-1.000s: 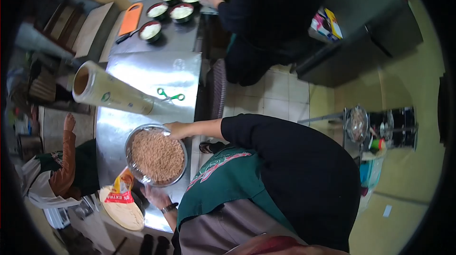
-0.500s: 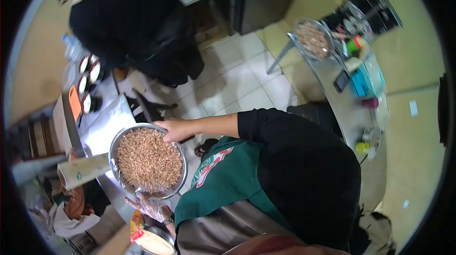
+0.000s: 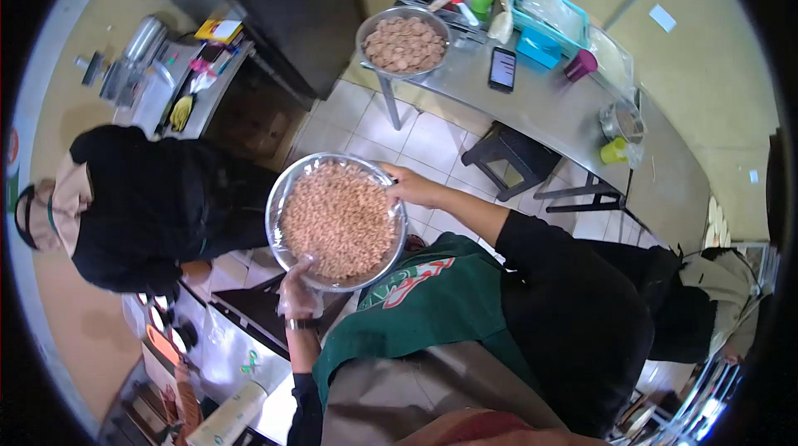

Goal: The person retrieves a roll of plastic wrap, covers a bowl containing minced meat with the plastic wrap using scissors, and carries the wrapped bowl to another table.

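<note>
A round metal bowl (image 3: pixel 273 234) full of small light-brown pieces (image 3: pixel 339 217) is held up in front of my body, over the tiled floor. Clear film lies at its rim. My right hand (image 3: pixel 410 186), bare, grips the rim on the right side. At the lower left rim, my left hand (image 3: pixel 299 295) wears a clear plastic glove and clasps the bowl, with its thumb on the rim. A wristband circles the left wrist.
Ahead, a long metal table (image 3: pixel 540 113) holds another bowl of brown pieces (image 3: pixel 405 44), a phone (image 3: pixel 502 69), a blue box (image 3: pixel 539 48) and cups. Beneath is a black stool (image 3: pixel 511 162). One person (image 3: pixel 150 205) stands left; another (image 3: pixel 682 305) is at right.
The bowl has left the table with the plastic roll and is lifted in both hands. My view has swung right towards the other table, with the bowl carried along.
</note>
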A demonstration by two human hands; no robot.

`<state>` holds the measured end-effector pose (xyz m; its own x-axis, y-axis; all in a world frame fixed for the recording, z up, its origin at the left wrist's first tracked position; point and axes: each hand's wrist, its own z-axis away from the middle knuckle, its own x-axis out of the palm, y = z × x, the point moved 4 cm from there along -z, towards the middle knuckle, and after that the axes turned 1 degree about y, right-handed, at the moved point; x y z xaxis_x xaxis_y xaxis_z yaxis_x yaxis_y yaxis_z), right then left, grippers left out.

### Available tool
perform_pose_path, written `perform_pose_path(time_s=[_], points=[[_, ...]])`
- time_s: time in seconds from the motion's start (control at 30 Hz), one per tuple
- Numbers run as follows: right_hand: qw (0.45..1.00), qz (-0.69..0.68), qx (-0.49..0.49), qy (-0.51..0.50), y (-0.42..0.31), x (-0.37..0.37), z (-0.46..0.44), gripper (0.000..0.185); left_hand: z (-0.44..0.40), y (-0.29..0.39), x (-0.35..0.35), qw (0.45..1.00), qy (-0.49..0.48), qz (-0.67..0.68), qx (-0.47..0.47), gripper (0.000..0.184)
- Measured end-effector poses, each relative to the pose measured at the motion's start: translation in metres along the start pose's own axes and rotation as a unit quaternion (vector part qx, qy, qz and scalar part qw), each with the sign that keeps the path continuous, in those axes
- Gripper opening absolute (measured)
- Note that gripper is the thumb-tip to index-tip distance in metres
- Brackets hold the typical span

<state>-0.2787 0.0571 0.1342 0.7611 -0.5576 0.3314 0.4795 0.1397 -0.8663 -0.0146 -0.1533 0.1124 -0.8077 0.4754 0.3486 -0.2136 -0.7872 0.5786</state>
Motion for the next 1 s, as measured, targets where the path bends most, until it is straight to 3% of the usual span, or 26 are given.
perform_pose_path(time_s=[0.07,0.13,0.2,0.37,0.4,0.47,0.5,0.53,0.67,0.73,0.77,0.8,0.83,0.87,0.93,1.0], points=[[0.999,-0.001,-0.007,0.053,-0.001,-0.039,0.012,0.07,-0.011,0.004,0.067,0.994,-0.079,-0.007,-0.076,0.055],[0.994,-0.007,0.017,0.105,-0.007,-0.079,0.019,0.071,-0.052,0.0,0.091,0.988,-0.072,-0.088,-0.102,0.057],[0.989,-0.006,0.021,0.148,-0.021,-0.108,0.028,0.072,-0.079,-0.007,0.138,0.975,-0.172,-0.073,-0.12,0.058],[0.969,0.031,0.04,0.243,-0.027,-0.169,0.036,0.075,-0.164,-0.032,0.177,0.97,-0.191,-0.059,-0.141,0.007],[0.967,0.032,0.04,0.249,-0.037,-0.177,0.039,0.075,-0.16,-0.022,0.2,0.947,-0.279,-0.033,-0.158,0.009],[0.975,-0.007,0.055,0.214,-0.056,-0.19,0.044,0.077,-0.168,-0.024,0.224,0.946,-0.287,-0.01,-0.147,0.011],[0.975,-0.044,0.081,0.201,-0.067,-0.195,0.046,0.077,-0.167,-0.021,0.244,0.953,-0.254,-0.04,-0.158,0.012],[0.977,-0.1,0.049,0.183,-0.066,-0.208,0.045,0.069,-0.168,-0.019,0.261,0.958,-0.22,-0.073,-0.169,0.013],[0.965,-0.128,0.072,0.218,-0.03,-0.271,0.032,0.07,-0.194,-0.024,0.278,0.951,-0.225,-0.082,-0.198,0.013],[0.899,-0.01,0.097,0.426,0.006,-0.328,0.029,0.072,-0.189,-0.021,0.299,0.948,-0.211,-0.11,-0.214,0.012],[0.899,-0.013,0.099,0.427,0.017,-0.345,0.02,0.072,-0.195,-0.027,0.299,0.942,-0.216,-0.123,-0.224,0.011],[0.797,0.184,0.115,0.563,0.013,-0.366,0.02,0.077,-0.199,-0.03,0.303,0.937,-0.222,-0.135,-0.233,0.009],[0.641,0.371,0.123,0.66,0.006,-0.38,0.022,0.082,-0.203,-0.033,0.307,0.937,-0.22,-0.135,-0.234,0.009],[0.644,0.373,0.126,0.656,0.003,-0.387,0.017,0.082,-0.204,-0.039,0.313,0.931,-0.229,-0.135,-0.251,0.01],[0.582,0.454,0.225,0.635,-0.01,-0.401,0.005,0.097,-0.203,-0.054,0.327,0.928,-0.232,-0.128,-0.262,0.012],[0.577,0.479,0.23,0.62,-0.021,-0.408,-0.005,0.107,-0.202,-0.065,0.339,0.936,-0.212,-0.118,-0.254,0.015]])
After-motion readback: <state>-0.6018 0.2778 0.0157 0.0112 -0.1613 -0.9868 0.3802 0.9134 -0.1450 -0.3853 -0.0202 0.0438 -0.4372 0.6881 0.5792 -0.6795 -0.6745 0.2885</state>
